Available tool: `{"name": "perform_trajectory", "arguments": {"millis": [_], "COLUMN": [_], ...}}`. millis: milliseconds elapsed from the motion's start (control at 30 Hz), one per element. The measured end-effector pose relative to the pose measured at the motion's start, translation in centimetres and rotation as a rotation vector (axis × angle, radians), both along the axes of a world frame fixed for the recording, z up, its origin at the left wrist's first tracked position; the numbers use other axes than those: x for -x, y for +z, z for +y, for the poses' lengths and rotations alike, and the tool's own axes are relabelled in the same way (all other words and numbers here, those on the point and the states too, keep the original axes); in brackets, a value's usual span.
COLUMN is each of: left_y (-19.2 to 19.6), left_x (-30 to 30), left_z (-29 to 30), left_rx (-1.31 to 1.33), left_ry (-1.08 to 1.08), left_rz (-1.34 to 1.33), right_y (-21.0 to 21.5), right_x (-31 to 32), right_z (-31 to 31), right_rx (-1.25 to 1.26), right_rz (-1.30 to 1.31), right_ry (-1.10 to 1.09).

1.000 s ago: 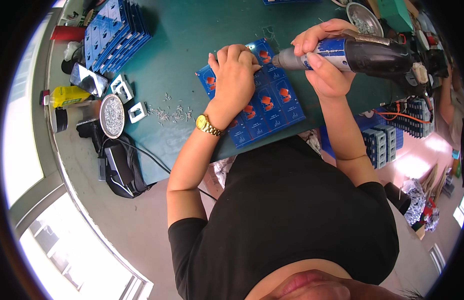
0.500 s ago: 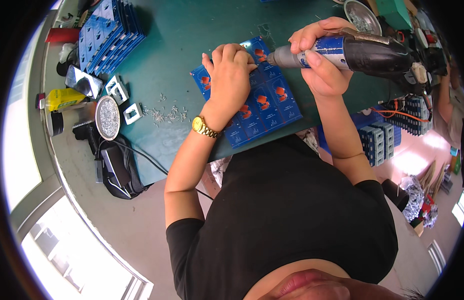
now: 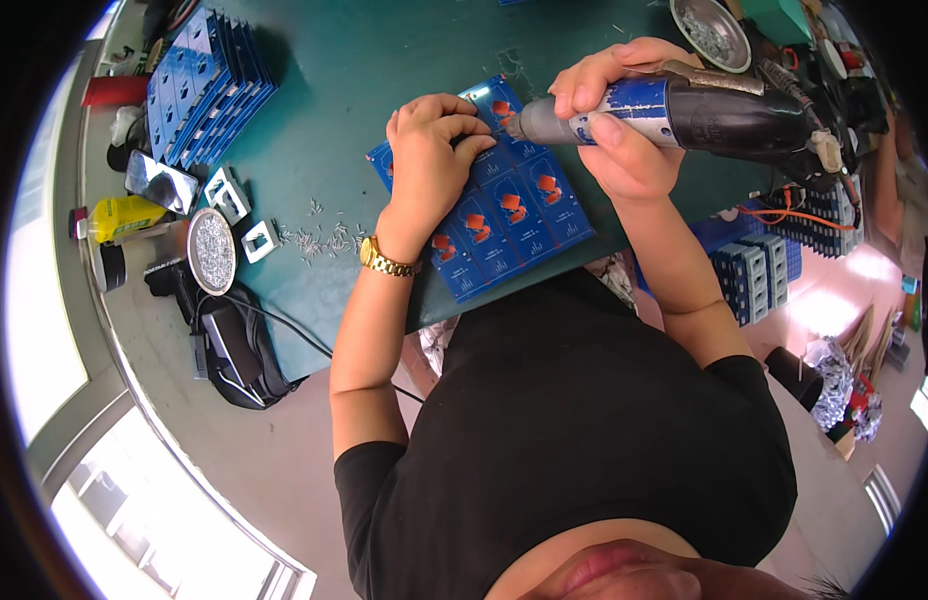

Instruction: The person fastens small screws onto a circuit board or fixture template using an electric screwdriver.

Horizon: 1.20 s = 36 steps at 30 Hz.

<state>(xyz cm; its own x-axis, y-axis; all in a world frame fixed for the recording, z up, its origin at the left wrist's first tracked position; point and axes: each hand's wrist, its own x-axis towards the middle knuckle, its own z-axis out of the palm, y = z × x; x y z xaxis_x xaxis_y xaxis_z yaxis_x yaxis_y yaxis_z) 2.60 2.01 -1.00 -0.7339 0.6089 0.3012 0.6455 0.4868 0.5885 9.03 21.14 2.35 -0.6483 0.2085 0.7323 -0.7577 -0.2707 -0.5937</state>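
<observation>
A blue panel of circuit boards with orange parts lies on the green table. My left hand, a gold watch on its wrist, presses down on the panel's upper left, fingertips pinched near the far edge. My right hand grips a blue and black electric screwdriver lying almost level. Its grey tip points left and meets the panel right beside my left fingertips.
A stack of blue boards lies at the far left. Loose small screws, white square frames, a round screw dish, a yellow bottle and a black box sit left. A metal bowl stands far right; blue trays lie below the table edge.
My left hand has shifted a little along the panel's far edge, and the screwdriver tip has stayed against the panel beside the fingertips. The view has drifted slightly.
</observation>
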Motion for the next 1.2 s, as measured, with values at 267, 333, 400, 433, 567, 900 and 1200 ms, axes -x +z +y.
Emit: {"name": "perform_trajectory", "arguments": {"millis": [267,333,400,433,567,900,1200], "left_y": [-0.4,-0.4,-0.5,-0.7,-0.7,-0.8,0.1], "left_x": [-0.2,-0.2,-0.2,0.0,-0.2,0.0,-0.4], "left_z": [0.2,0.1,0.0,0.1,0.1,0.1,-0.1], "left_rx": [0.002,0.004,0.004,-0.004,-0.031,-0.082,-0.054], "left_ry": [0.019,0.024,0.035,0.031,0.035,-0.027,-0.004], "left_rz": [0.052,0.056,0.062,0.045,0.032,0.014,0.017], "right_y": [-0.3,0.0,0.5,0.8,1.9,2.1,2.1], "right_x": [0.5,0.6,0.9,1.1,2.2,3.9,3.3], "right_z": [-0.1,-0.3,-0.6,-0.7,-1.0,-2.9,-2.7], "right_rx": [0.016,-0.019,-0.056,-0.075,-0.205,-0.292,-0.118], "right_rz": [-0.007,-0.018,-0.029,-0.055,-0.067,-0.268,-0.291], "right_ry": [0.078,0.055,0.037,0.056,0.118,0.257,0.222]}}
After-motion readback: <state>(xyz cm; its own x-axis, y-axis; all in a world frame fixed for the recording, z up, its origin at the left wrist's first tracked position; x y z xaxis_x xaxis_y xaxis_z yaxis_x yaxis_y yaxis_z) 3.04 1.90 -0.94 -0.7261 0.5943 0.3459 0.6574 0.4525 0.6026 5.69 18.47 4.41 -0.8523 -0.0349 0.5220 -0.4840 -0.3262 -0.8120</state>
